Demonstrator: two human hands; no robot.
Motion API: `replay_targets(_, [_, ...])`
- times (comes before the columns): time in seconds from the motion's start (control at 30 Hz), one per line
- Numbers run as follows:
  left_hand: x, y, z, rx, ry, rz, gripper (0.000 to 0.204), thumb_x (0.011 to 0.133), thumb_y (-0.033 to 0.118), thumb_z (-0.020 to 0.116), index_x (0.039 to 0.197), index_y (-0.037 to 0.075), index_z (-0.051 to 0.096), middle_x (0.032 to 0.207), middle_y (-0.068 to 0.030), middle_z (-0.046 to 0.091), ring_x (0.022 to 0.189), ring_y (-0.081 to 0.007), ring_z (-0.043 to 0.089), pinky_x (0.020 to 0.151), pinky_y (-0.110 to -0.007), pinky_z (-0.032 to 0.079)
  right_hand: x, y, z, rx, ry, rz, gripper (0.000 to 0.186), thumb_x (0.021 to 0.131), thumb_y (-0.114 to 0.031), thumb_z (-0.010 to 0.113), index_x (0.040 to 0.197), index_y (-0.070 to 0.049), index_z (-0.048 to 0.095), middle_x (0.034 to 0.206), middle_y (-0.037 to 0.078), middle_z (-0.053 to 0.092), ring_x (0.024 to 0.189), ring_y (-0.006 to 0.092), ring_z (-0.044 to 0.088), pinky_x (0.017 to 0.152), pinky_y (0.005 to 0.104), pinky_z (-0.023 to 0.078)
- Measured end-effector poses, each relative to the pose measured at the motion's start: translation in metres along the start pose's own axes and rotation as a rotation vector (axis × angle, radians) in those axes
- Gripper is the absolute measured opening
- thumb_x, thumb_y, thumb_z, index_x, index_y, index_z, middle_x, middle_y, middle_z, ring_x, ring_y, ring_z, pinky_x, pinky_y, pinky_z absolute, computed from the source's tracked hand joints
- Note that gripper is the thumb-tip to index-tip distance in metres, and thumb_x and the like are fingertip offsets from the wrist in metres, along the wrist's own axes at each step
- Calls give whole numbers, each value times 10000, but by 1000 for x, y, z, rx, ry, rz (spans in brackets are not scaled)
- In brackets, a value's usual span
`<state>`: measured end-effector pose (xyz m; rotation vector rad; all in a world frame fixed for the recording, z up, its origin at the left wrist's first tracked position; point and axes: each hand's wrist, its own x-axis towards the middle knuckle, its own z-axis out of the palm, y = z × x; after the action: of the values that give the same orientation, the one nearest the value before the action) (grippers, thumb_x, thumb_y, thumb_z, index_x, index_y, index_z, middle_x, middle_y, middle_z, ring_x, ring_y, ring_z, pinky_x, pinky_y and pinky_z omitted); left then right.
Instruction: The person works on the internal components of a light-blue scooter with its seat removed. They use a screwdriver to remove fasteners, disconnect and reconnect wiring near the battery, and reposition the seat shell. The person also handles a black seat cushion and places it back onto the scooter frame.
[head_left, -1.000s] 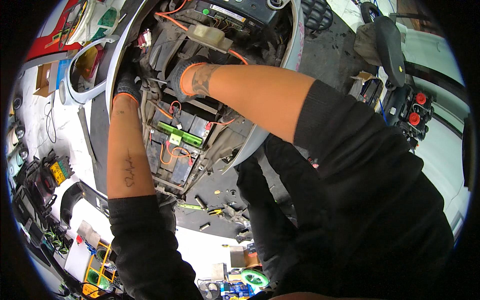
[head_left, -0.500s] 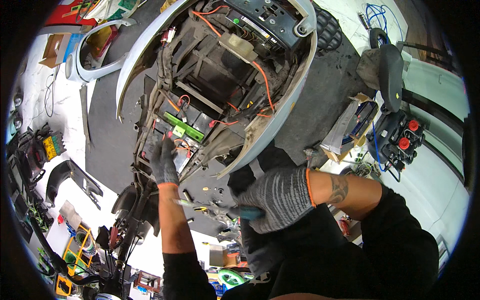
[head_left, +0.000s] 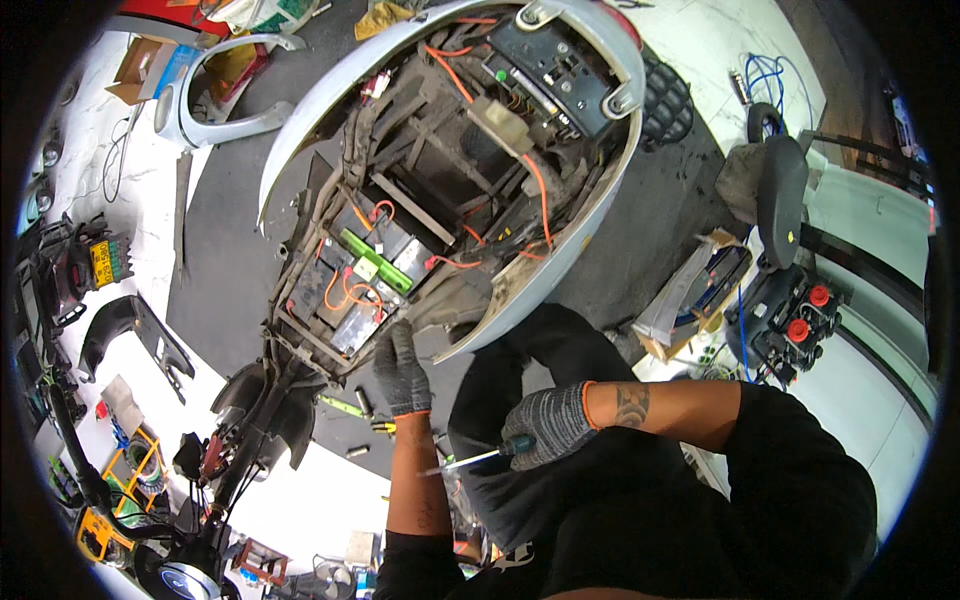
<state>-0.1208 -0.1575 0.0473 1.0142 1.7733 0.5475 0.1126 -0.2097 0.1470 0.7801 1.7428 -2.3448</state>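
Note:
In my right hand, gloved in grey knit, is a screwdriver with a dark teal handle; its shaft points left across my left forearm. My left hand, gloved the same way, has its fingers stretched out just beside the scooter frame and holds nothing that I can see. Beyond its fingertips sit block batteries linked by orange wires. A bright green bar lies across them. Around the frame curves a pale grey body panel, and a black controller box is at its far end.
Handlebars and a front fork stand at the lower left. A loose pale fairing and a black fender lie on the left. To the right are a scooter seat and an open carton. Small tools lie near my left forearm.
My left hand has drawn back from the batteries toward me and to the right. My right hand has turned, showing the screwdriver more clearly. The whole view has shifted a little.

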Motion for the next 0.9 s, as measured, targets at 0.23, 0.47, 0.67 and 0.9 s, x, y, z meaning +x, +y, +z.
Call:
replay_targets(0.23, [100, 80, 26, 161, 71, 556, 300, 979, 206, 636, 1186, -11, 636, 1075, -161, 671, 1008, -254, 630, 906, -373, 494, 26, 86, 12, -131, -209, 125, 247, 886, -308, 677, 975, -80, 708, 887, 128, 706, 840, 307, 668, 777, 401, 517])
replay_targets(0.47, [209, 142, 57, 513, 324, 1087, 536, 908, 317, 727, 1322, 19, 565, 1250, -227, 632, 1073, -352, 647, 938, -387, 511, 138, 254, 9, -563, -262, 33, 518, 835, -517, 687, 1057, -52, 735, 986, 177, 725, 927, 334, 682, 847, 482, 528])
replay_targets(0.67, [285, 171, 68, 631, 18, 932, 553, 965, 469, 585, 1281, 18, 624, 1204, -268, 666, 1143, -400, 632, 976, -424, 468, 191, 335, -29, -844, -433, 89, 565, 823, -555, 679, 1075, -52, 739, 1065, 173, 714, 985, 346, 672, 864, 490, 524])
replay_targets(0.9, [264, 183, 46, 784, 419, 1139, 431, 984, 389, 530, 1138, 13, 673, 1103, -277, 669, 1060, -470, 610, 910, -513, 475, 217, 376, -59, -1054, -411, 79, 559, 784, -552, 701, 1033, -54, 756, 1014, 176, 719, 940, 358, 675, 835, 504, 528])
